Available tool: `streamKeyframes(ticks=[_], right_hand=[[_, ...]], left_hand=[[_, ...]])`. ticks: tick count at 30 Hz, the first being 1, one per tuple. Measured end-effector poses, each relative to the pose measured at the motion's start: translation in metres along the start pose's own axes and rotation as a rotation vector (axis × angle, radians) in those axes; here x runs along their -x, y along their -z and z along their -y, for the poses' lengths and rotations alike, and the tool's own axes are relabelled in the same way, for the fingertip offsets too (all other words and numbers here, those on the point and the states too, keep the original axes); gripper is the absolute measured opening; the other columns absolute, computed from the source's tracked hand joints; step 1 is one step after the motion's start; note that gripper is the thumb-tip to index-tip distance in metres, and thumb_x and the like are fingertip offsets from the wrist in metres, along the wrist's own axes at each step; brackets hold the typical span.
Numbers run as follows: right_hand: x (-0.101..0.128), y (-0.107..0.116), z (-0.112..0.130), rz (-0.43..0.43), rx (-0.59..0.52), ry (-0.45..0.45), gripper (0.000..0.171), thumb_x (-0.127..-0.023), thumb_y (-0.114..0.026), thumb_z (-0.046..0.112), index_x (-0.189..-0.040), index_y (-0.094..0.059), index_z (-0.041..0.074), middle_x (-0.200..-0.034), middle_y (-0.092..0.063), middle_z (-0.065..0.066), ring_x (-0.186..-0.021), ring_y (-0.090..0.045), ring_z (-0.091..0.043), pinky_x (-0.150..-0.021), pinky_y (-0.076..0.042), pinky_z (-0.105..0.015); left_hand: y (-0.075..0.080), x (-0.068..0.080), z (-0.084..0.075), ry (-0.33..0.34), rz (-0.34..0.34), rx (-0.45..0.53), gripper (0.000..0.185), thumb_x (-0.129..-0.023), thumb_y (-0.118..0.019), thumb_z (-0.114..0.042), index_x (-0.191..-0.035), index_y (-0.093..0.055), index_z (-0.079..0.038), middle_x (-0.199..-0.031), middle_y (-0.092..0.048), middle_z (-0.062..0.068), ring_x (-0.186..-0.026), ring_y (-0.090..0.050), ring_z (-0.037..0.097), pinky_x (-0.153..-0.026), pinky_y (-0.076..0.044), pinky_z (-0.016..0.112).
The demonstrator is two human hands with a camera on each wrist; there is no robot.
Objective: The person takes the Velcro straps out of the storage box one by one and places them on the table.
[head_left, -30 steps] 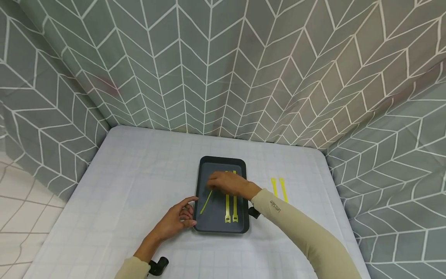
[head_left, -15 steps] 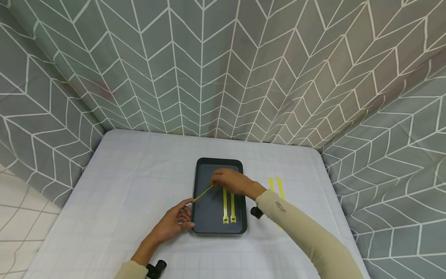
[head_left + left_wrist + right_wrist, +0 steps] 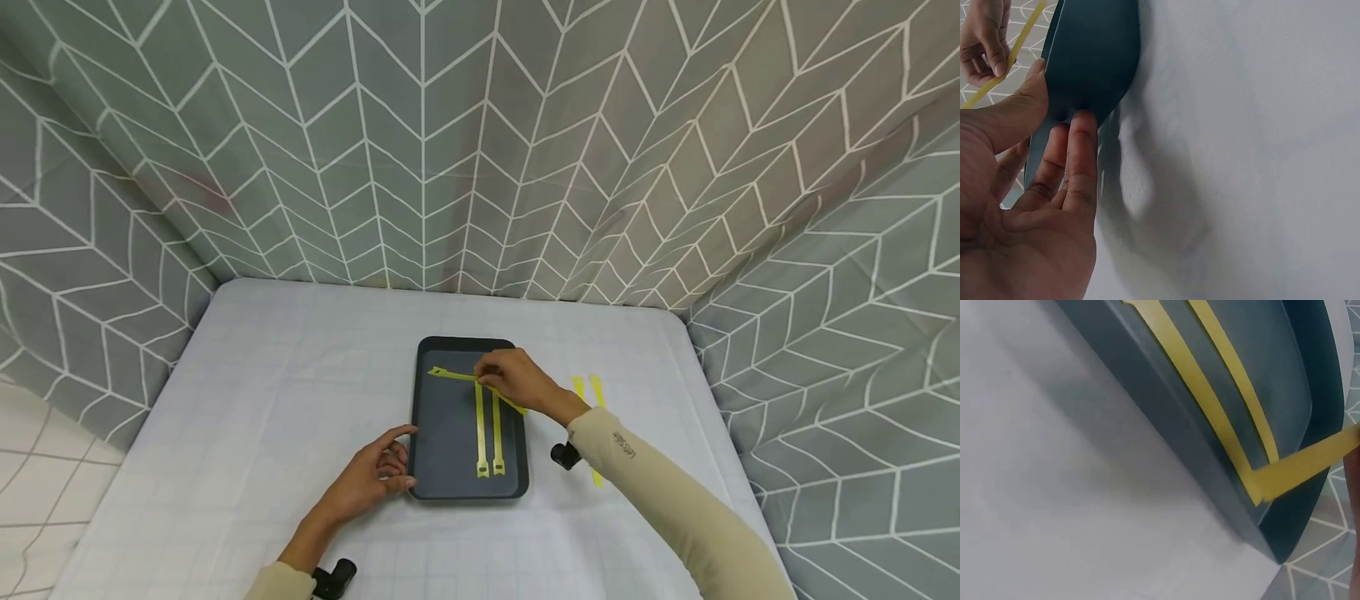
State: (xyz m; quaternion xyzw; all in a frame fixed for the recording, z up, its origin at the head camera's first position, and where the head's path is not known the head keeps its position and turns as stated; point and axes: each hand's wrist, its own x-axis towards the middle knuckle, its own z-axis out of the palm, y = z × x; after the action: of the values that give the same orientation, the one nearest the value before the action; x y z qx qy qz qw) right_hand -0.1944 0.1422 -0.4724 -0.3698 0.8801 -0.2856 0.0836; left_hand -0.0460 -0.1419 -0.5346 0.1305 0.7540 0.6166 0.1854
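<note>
The right hand (image 3: 517, 379) has lifted the yellow strap (image 3: 457, 375) it pinches off the floor of the dark tray (image 3: 442, 467). The strap, which lay slanting toward the tray's near left edge, now stretches crosswise above the tray's far end, over the two straps (image 3: 487, 433) lying there. The right hand itself has shifted toward the tray's far right corner.

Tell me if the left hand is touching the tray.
Touching. The left wrist view shows the left hand with thumb and fingertips pressed against the tray edge, no gap.
</note>
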Motion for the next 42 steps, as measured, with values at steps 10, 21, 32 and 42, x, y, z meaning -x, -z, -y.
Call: streamKeyframes(ticks=[10, 21, 32, 42], right_hand=[[0.016, -0.001, -0.011, -0.102, -0.089, -0.115, 0.008, -0.094, -0.070, 0.011, -0.101, -0.072, 0.009, -0.100, -0.074, -0.006, -0.087, -0.071, -0.016, -0.075, -0.057, -0.024], [0.039, -0.003, -0.024, -0.211, -0.162, -0.294, 0.007, -0.092, -0.073, 0.014, -0.099, -0.074, 0.010, -0.095, -0.074, -0.003, -0.087, -0.072, -0.018, -0.073, -0.057, -0.029], [0.056, -0.003, -0.031, -0.310, -0.282, -0.542, 0.011, -0.094, -0.071, 0.011, -0.099, -0.074, 0.001, -0.090, -0.075, -0.012, -0.076, -0.073, -0.021, -0.066, -0.058, -0.028], [0.082, -0.008, -0.042, -0.326, -0.373, -0.798, 0.014, -0.093, -0.071, 0.010, -0.098, -0.075, -0.003, -0.088, -0.075, -0.016, -0.071, -0.073, -0.018, -0.069, -0.060, -0.032]], left_hand=[[0.001, 0.001, 0.001, 0.016, 0.007, 0.016, 0.076, -0.086, -0.077, -0.002, -0.150, -0.036, 0.000, -0.105, -0.050, 0.019, -0.084, -0.058, 0.011, -0.077, -0.054, 0.026], [0.000, 0.001, -0.001, 0.017, 0.000, 0.013, 0.077, -0.086, -0.077, -0.001, -0.151, -0.037, 0.000, -0.107, -0.051, 0.021, -0.085, -0.059, 0.012, -0.076, -0.054, 0.026], [0.001, -0.002, -0.001, 0.021, -0.002, 0.015, 0.076, -0.086, -0.077, -0.002, -0.151, -0.037, -0.002, -0.108, -0.052, 0.021, -0.086, -0.059, 0.013, -0.076, -0.054, 0.026], [0.000, -0.002, -0.001, 0.022, 0.001, 0.020, 0.077, -0.086, -0.077, -0.001, -0.151, -0.037, -0.002, -0.108, -0.051, 0.021, -0.086, -0.059, 0.013, -0.076, -0.054, 0.025]])
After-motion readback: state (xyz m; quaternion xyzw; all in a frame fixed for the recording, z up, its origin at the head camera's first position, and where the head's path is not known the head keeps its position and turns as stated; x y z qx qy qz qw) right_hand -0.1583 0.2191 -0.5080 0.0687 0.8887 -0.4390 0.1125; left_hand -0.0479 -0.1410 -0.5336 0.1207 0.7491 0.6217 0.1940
